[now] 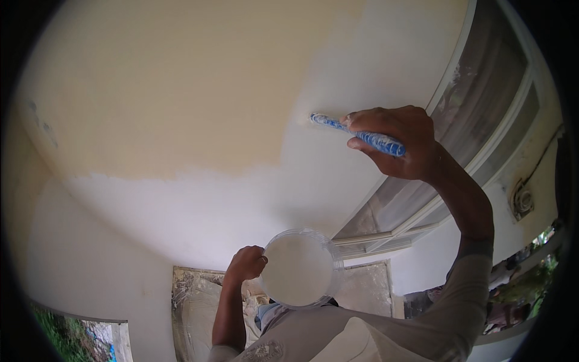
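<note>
My right hand (395, 136) is closed round the blue, paint-smeared handle of a paintbrush (379, 142). The brush's far end meets the wall, and its bristles are hard to make out. Low in front of my body, my left hand (246, 263) grips the left rim of a round tub of white paint (300, 269). The wall (211, 78) is cream in its upper left part. White paint covers a band below the cream and a strip to its right, where the brush is.
A white-framed window (482, 90) runs along the right side of the wall. Beyond it is a round fitting with a cable (522, 199). Behind the tub, a crumpled pale sheet (202, 308) lies on the stained floor. An opening at lower left shows greenery (63, 335).
</note>
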Tool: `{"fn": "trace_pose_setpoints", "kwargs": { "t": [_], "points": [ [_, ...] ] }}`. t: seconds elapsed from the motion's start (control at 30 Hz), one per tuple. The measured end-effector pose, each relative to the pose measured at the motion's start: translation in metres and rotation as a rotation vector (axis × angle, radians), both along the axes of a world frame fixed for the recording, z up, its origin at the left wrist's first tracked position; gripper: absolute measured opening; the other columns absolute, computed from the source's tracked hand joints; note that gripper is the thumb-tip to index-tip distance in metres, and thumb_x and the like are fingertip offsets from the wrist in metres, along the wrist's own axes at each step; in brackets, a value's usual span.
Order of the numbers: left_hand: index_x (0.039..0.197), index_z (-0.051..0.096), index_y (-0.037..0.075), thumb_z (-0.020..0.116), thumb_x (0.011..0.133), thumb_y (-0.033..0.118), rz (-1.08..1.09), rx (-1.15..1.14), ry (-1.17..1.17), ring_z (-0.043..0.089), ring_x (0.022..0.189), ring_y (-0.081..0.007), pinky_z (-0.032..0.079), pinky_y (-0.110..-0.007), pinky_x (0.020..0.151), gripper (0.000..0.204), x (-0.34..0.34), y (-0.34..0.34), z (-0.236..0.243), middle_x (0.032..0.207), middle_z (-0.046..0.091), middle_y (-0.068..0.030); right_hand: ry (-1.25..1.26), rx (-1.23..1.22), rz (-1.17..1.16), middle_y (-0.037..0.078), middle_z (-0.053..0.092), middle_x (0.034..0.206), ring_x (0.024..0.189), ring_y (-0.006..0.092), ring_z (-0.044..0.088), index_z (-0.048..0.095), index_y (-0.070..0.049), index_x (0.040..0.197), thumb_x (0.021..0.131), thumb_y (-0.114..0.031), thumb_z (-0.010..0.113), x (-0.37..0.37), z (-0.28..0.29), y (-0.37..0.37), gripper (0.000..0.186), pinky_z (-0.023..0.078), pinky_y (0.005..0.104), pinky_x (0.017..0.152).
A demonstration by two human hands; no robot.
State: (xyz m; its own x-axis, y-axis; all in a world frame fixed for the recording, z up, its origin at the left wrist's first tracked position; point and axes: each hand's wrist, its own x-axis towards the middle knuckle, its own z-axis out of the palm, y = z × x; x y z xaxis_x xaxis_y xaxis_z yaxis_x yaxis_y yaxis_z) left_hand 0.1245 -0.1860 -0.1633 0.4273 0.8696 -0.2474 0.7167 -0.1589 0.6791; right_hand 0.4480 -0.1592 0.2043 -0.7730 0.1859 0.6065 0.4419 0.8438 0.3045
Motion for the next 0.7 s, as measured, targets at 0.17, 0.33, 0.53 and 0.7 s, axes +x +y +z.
{"fn": "trace_pose_setpoints", "kwargs": {
  "t": [0.17,0.33,0.53,0.7],
  "points": [
    [0.091,0.076,-0.004,0.061,0.094,0.025,-0.003,0.004,0.034,0.074,0.095,-0.0485,0.057,-0.058,0.092,0.033,-0.001,-0.002,0.002,0.091,0.076,-0.0276,0.188,0.266,-0.117,0.016,0.085,0.113,0.108,0.0272,0.084,0.078,-0.001,0.122,0.103,-0.003,0.080,0.019,0.131,0.017,0.019,0.069,0.0398,0.096],
    [0.092,0.077,-0.004,0.061,0.094,0.026,-0.024,-0.015,0.031,0.073,0.098,-0.0502,0.057,-0.058,0.093,0.034,0.001,0.002,-0.001,0.097,0.076,-0.0295,0.360,0.323,0.118,0.006,0.077,0.085,0.076,0.0124,0.073,0.077,0.001,0.098,0.104,-0.015,0.082,-0.013,0.186,0.019,0.017,0.059,0.0302,0.068],
    [0.092,0.077,-0.004,0.062,0.094,0.026,0.004,0.015,0.021,0.073,0.099,-0.0504,0.057,-0.058,0.093,0.034,-0.005,-0.004,-0.004,0.098,0.076,-0.0300,0.193,0.169,0.099,0.010,0.086,0.098,0.080,0.0183,0.084,0.081,-0.005,0.108,0.101,-0.014,0.085,-0.012,0.085,-0.001,0.012,0.066,0.0285,0.070],
    [0.090,0.077,-0.004,0.062,0.094,0.026,-0.002,0.040,0.024,0.074,0.098,-0.0504,0.058,-0.058,0.092,0.034,0.001,-0.002,0.003,0.095,0.075,-0.0304,0.098,-0.092,-0.054,0.011,0.083,0.091,0.074,0.0266,0.081,0.077,-0.009,0.110,0.097,-0.019,0.090,0.002,0.031,0.002,0.021,0.063,0.0347,0.067]
  ]
}}
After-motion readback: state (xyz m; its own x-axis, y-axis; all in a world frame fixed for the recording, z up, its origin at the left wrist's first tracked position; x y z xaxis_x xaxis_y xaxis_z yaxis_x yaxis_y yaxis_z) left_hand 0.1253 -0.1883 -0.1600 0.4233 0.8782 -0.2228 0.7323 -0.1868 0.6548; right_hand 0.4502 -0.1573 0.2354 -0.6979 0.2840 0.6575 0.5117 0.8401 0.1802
